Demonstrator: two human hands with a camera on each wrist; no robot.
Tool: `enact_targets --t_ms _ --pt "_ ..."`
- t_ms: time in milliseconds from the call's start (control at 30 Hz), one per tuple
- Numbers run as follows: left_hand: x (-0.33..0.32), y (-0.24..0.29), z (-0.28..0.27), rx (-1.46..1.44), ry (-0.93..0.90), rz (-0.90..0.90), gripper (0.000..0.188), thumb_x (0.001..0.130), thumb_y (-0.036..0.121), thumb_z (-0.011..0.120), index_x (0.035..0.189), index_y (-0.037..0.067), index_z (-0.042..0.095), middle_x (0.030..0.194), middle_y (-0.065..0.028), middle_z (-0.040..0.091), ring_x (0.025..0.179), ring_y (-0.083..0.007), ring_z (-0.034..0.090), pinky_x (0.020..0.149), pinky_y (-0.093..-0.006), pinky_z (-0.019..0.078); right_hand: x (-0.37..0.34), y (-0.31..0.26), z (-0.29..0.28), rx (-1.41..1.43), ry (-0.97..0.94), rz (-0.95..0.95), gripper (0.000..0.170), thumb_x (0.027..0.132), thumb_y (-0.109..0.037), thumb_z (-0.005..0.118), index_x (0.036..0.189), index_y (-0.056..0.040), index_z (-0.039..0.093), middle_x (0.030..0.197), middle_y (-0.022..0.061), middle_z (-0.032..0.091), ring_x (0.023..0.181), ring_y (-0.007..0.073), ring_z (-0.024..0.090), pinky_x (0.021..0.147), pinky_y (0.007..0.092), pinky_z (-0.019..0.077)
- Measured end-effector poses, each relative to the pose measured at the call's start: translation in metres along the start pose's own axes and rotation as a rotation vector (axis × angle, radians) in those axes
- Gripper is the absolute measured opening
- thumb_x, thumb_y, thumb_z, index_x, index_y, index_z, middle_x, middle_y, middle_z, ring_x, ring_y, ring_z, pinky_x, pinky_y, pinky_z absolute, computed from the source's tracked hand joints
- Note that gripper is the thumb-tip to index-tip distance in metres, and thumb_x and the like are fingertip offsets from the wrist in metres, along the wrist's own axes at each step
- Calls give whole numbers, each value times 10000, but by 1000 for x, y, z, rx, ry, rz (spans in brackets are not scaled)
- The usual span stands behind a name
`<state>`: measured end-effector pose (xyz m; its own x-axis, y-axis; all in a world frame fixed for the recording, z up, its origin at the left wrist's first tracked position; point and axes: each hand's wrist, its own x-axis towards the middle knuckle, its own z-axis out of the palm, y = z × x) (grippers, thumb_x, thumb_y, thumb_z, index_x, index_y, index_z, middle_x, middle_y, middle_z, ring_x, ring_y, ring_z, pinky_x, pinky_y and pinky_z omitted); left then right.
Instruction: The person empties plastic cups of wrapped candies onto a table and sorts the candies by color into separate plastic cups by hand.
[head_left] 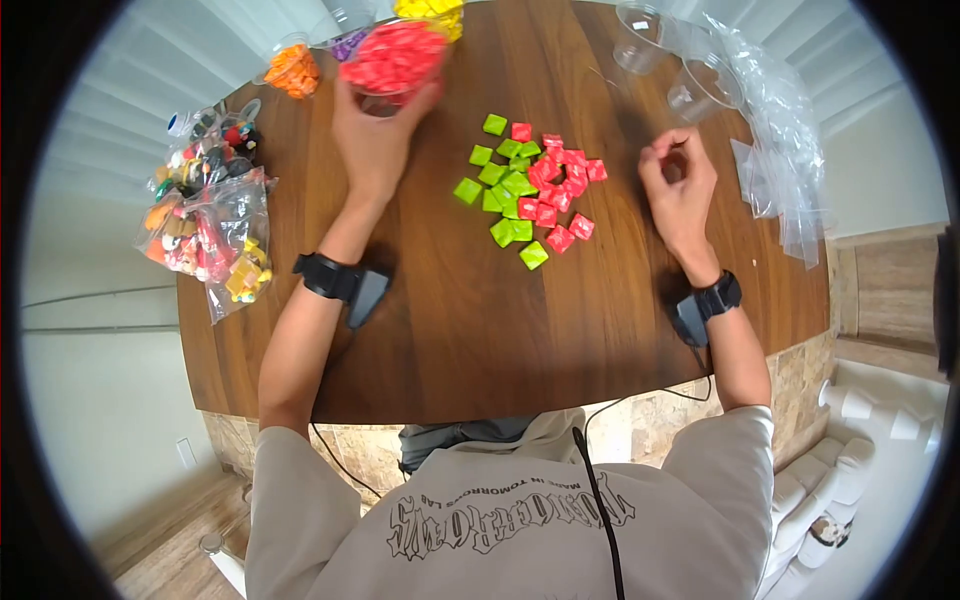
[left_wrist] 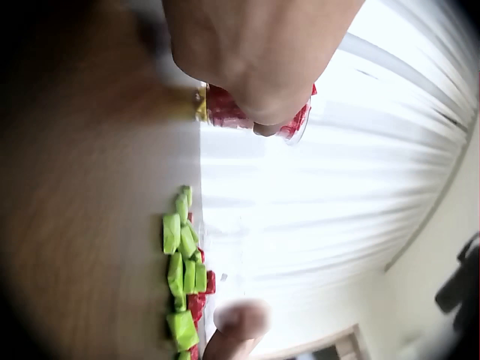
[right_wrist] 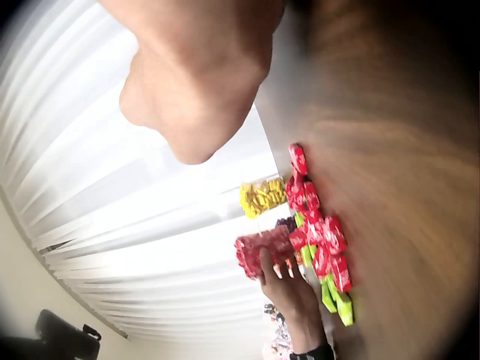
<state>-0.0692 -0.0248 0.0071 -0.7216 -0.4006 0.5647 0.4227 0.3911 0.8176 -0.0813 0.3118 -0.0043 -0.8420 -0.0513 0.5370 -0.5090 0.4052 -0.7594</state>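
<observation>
My left hand (head_left: 372, 145) grips a clear plastic cup heaped with red wrapped candies (head_left: 395, 58), held above the far left of the table. In the right wrist view the fingers wrap the cup (right_wrist: 255, 251) from the side. A loose pile of green wrapped candies (head_left: 492, 173) and red wrapped candies (head_left: 560, 238) lies mid-table between the hands. Right of that pile hovers my right hand (head_left: 682, 190), its fingers loosely bent toward the thumb and nothing visible between them. The right wrist view shows mostly the back of this hand (right_wrist: 199, 90).
Cups of orange candies (head_left: 292, 70), purple candies (head_left: 348, 45) and yellow candies (head_left: 440, 15) stand at the far left. Bags of small toys (head_left: 205, 225) lie along the left edge. Clear cups (head_left: 700, 88) and plastic bags (head_left: 785, 140) occupy the far right of the wooden table (head_left: 450, 340).
</observation>
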Motion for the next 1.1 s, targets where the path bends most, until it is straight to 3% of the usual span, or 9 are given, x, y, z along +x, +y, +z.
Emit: enact_targets --t_ms 200,300,433,500,533,567,667,867,1100 --pt "-40 91 55 -91 -262 41 682 784 167 900 1351 2 559 1188 -104 704 1048 -168 700 909 -347 569 -14 -46 25 68 -120 -216 628 776 -129 841 1335 -45 567 1204 101 654 1016 237 675 835 366 556" --pt "-61 99 79 -175 -428 -22 724 783 192 897 1377 -10 535 1230 -131 688 1095 -188 691 941 -364 561 -21 -32 22 287 -243 4 649 748 -174 876 1318 -24 605 1200 109 687 1060 252 693 889 395 560" --pt "-54 98 60 -416 -701 -115 630 809 167 858 1365 48 588 1280 -110 676 1138 -218 685 940 -337 554 -18 -25 11 128 -245 -38 505 757 -217 893 1173 -6 700 1081 120 767 975 225 735 896 371 557" --pt "-25 68 34 -3 -557 190 445 882 158 800 1292 55 661 1262 -64 693 1107 -181 689 906 -317 562 -17 -24 4 -4 -280 -76 492 776 -144 893 1196 6 686 1205 94 716 1094 206 673 974 347 514" --pt "-14 59 16 -87 -391 -59 334 947 96 734 1270 53 662 1280 -42 689 1137 -132 652 945 -314 554 -15 -25 5 6 -252 -73 516 768 -174 893 1205 -6 677 1150 112 736 1040 226 705 936 362 536" --pt "2 38 -1 67 -73 111 269 961 75 701 1222 21 663 1141 -55 728 1030 -126 670 909 -302 546 -13 -25 7 18 -226 -70 539 760 -204 893 1213 -18 667 1096 130 756 986 245 736 897 377 558" --pt "47 -72 -76 302 524 137 458 878 170 776 1238 -19 566 1212 -141 578 1036 -197 606 873 -336 519 -8 -12 7 0 -218 -4 646 749 -168 888 1306 -23 594 1201 143 706 1070 264 710 927 380 547" --pt "99 -148 -134 595 314 -35 1055 707 481 932 1408 -122 424 1323 -250 574 1192 -312 596 1054 -391 461 1 -6 5 -181 -132 -144 733 701 -100 863 1359 -32 545 1280 163 624 1218 349 581 1038 432 478" --pt "112 -166 -138 448 135 -81 956 718 454 935 1382 -83 506 1264 -190 686 1151 -246 678 1025 -353 502 3 -10 5 -262 -182 -248 711 684 -25 813 1350 -91 575 1268 117 632 1189 361 537 1046 449 447"
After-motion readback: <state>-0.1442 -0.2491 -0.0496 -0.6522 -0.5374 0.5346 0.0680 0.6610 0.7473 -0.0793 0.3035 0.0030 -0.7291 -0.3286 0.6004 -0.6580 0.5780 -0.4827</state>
